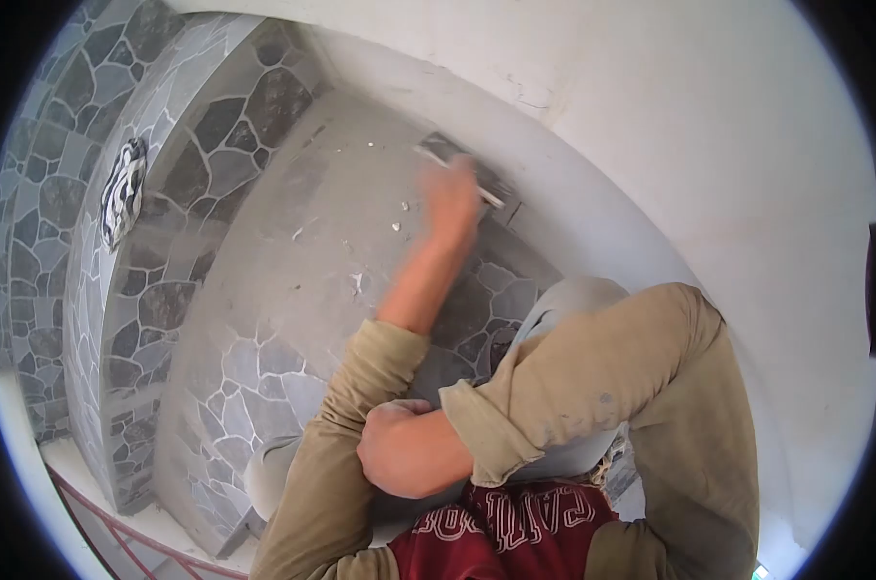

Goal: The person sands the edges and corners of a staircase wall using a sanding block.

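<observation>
My left hand point(445, 205) is blurred by motion and closed around a flat rectangular trowel point(493, 186). The trowel's plate lies along the foot of the white wall, at the edge of a grey, mortar-smeared surface point(293, 222). Small pale crumbs point(397, 226) are scattered over that surface. Nearer my body, my right hand point(404, 452) is curled into a fist beside my left sleeve point(368, 372). Its fingertips are turned away, so whether it holds anything is hidden.
A white wall point(670, 145) curves along the right. At left stands a ledge with a stone pattern point(167, 251), and a black-and-white striped cloth point(124, 193) lies on it. Patterned stone point(264, 387) also shows below the smeared area. A red railing point(119, 527) crosses the lower left.
</observation>
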`<state>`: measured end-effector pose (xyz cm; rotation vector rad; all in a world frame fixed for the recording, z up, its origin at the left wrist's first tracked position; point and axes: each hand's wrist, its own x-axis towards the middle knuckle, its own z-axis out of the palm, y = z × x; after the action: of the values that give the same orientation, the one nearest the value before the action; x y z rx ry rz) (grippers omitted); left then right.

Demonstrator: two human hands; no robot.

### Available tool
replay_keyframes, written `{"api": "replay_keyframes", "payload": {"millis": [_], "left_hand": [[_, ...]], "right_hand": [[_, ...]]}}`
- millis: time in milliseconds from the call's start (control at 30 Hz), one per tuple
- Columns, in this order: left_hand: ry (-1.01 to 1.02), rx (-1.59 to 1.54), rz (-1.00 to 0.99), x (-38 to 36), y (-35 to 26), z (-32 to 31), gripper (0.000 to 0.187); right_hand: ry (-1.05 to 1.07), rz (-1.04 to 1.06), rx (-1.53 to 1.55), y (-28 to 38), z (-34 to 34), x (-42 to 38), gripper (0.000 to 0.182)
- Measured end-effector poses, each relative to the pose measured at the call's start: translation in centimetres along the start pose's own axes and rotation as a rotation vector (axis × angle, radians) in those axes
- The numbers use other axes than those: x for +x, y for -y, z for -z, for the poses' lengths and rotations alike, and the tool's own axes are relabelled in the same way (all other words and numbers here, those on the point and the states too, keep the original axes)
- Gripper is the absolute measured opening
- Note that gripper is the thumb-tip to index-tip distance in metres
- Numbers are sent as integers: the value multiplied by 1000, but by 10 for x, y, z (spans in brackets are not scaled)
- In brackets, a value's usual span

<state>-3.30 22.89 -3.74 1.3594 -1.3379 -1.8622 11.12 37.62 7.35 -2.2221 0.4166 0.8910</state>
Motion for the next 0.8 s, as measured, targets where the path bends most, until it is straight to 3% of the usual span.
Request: {"api": "replay_keyframes", "payload": {"millis": [33, 100, 133, 233, 267, 333, 367, 433, 567, 633, 667, 700, 733, 767, 800], "left_hand": [[-12, -9, -3, -7, 5, -7, 40], [-183, -230, -477, -16, 19, -31, 37], [-82, -165, -412, -11, 20, -21, 40], [-145, -40, -395, 32, 40, -5, 45], [-148, -40, -405, 28, 31, 0, 45], [18, -350, -229, 8, 11, 3, 32], [23, -357, -236, -4, 13, -8, 32], [-190, -64, -439, -25, 21, -42, 46], [-189, -159, -522, -37, 0, -45, 49], [-67, -357, -95, -23, -17, -24, 61], [13, -413, -171, -14, -14, -17, 61], [14, -418, -177, -10, -5, -33, 61], [-413, 29, -454, -7, 7, -61, 55], [-828, 504, -701, -6, 16, -75, 50], [-823, 517, -688, -6, 21, -73, 50]], "right_hand": [[-96, -3, -6, 0, 5, -16, 28], [-66, -42, -34, -32, -108, 23, 28], [-46, -78, -45, 11, -64, 136, 28], [-81, -18, -79, 4, -1, 34, 26], [-82, -22, -89, 2, -8, 25, 26], [-476, 36, -64, -3, -28, 7, 21], [-471, 28, -69, -3, -32, 6, 21], [-581, 99, -44, -3, -41, 9, 17], [-501, 10, -55, 2, -45, 9, 17], [-455, -54, -76, 3, -44, 7, 17], [-453, -59, -78, -2, -53, 21, 17], [-755, 86, -126, -13, -71, 46, 8], [-1054, 240, -174, -22, -81, 59, 5], [-1055, 244, -170, -16, -67, 39, 5], [-692, 150, -105, 0, -40, 0, 9]]}}
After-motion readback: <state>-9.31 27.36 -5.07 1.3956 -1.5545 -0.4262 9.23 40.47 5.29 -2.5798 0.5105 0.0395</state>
